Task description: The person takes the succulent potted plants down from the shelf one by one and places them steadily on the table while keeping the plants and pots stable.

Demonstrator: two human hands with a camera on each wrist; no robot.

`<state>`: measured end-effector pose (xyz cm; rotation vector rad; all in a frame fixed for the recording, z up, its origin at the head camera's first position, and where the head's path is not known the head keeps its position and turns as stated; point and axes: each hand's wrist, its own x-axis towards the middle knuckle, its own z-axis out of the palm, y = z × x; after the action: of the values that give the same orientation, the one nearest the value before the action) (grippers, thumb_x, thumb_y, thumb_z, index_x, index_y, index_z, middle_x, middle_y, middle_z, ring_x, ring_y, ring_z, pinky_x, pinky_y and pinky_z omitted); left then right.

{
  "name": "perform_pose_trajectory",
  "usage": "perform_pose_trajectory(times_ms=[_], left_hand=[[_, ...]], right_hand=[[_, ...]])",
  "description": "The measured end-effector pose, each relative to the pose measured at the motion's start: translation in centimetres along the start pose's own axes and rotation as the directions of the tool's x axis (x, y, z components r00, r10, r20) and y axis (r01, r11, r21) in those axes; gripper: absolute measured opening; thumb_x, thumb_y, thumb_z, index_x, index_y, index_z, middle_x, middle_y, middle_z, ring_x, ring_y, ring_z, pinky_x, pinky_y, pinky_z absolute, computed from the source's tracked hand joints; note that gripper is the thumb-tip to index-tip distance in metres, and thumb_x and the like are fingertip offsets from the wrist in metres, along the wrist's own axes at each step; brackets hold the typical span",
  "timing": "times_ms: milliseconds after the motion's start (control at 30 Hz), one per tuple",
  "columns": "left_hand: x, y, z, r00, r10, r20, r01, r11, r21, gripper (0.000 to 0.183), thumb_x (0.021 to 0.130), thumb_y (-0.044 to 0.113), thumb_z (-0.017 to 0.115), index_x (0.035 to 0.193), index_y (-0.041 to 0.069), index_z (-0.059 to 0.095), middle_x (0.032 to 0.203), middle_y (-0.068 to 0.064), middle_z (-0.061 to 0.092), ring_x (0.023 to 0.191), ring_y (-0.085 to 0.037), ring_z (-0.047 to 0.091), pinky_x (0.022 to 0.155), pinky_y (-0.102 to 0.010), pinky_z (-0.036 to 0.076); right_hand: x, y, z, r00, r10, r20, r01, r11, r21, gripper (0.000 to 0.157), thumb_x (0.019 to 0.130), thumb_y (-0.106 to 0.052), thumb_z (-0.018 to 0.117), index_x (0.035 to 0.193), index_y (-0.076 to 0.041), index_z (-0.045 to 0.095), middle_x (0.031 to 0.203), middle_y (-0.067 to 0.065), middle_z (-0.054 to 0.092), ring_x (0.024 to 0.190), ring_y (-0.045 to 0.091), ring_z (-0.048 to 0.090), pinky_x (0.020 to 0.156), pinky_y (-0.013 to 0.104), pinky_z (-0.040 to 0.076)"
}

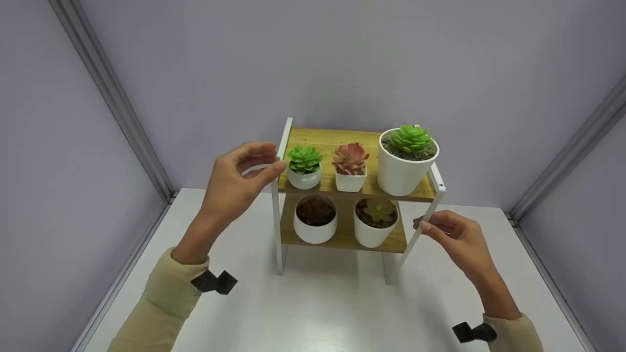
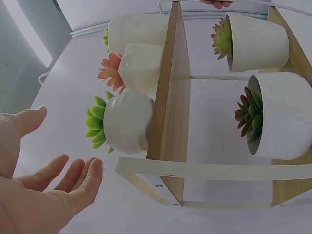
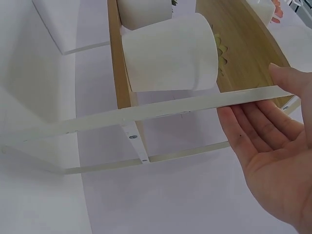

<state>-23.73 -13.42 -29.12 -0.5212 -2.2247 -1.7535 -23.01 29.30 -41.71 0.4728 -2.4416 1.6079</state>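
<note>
A two-tier plant shelf (image 1: 332, 248) with wooden boards and white metal sides stands in front of me. My right hand (image 1: 457, 239) holds its right-hand white leg (image 3: 170, 108), thumb on one side of the bar and fingers on the other. Beside the shelf's upper left corner is my left hand (image 1: 237, 178), fingers parted and holding nothing; the left wrist view shows a gap between it and the small green succulent (image 2: 97, 119). On the top board stand that succulent's round pot (image 1: 304, 179), a reddish succulent (image 1: 350, 159) in a square pot and a large potted green succulent (image 1: 406, 168).
Two white pots sit on the lower board: one with a dark reddish succulent (image 1: 315, 227) and one with a yellow-green succulent (image 1: 374, 230). The shelf stands on a white table (image 1: 313, 303), with pale walls (image 1: 342, 58) behind and to both sides.
</note>
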Motion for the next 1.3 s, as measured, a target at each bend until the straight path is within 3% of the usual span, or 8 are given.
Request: perform_pose_trajectory(times_ms=[300, 600, 933, 1300], left_hand=[[0.7, -0.2, 0.4, 0.999, -0.029, 0.037, 0.026, 0.996, 0.088, 0.056, 0.084, 0.042, 0.076, 0.129, 0.013, 0.06, 0.131, -0.006, 0.061, 0.119, -0.014, 0.061, 0.101, -0.027, 0.052], [1.8, 0.6, 0.7, 0.991, -0.086, 0.099, 0.069, 0.983, 0.169, 0.075, 0.077, 0.05, 0.081, 0.135, 0.01, 0.056, 0.132, -0.009, 0.06, 0.122, -0.022, 0.062, 0.102, -0.031, 0.052], [3.1, 1.7, 0.7, 0.95, -0.216, 0.224, 0.136, 0.936, 0.324, 0.097, 0.067, 0.053, 0.086, 0.146, 0.013, 0.046, 0.148, -0.003, 0.05, 0.13, -0.025, 0.057, 0.103, -0.038, 0.052], [4.4, 1.8, 0.9, 0.935, -0.221, 0.277, 0.064, 0.874, 0.481, 0.109, 0.058, 0.06, 0.088, 0.145, 0.011, 0.044, 0.14, -0.007, 0.055, 0.127, -0.022, 0.054, 0.103, -0.041, 0.049]], right_hand=[[0.4, 0.5, 0.3, 1.0, 0.022, -0.01, -0.021, 0.999, 0.046, 0.03, 0.099, -0.024, 0.059, 0.118, -0.002, 0.065, 0.111, 0.01, 0.072, 0.104, 0.016, 0.071, 0.092, 0.024, 0.056], [0.6, 0.5, 0.4, 1.0, 0.008, -0.001, -0.008, 0.997, 0.073, 0.03, 0.1, -0.022, 0.059, 0.118, 0.001, 0.064, 0.108, 0.008, 0.073, 0.102, 0.016, 0.072, 0.09, 0.022, 0.056], [0.7, 0.7, 0.5, 1.0, 0.008, 0.001, -0.008, 0.996, 0.092, 0.03, 0.099, -0.021, 0.06, 0.117, 0.002, 0.065, 0.108, 0.008, 0.073, 0.103, 0.015, 0.071, 0.091, 0.027, 0.057], [0.7, 0.7, 0.8, 1.0, 0.024, -0.008, -0.023, 0.996, 0.084, 0.03, 0.098, -0.023, 0.061, 0.117, 0.001, 0.065, 0.108, 0.007, 0.073, 0.103, 0.015, 0.072, 0.092, 0.028, 0.057]])
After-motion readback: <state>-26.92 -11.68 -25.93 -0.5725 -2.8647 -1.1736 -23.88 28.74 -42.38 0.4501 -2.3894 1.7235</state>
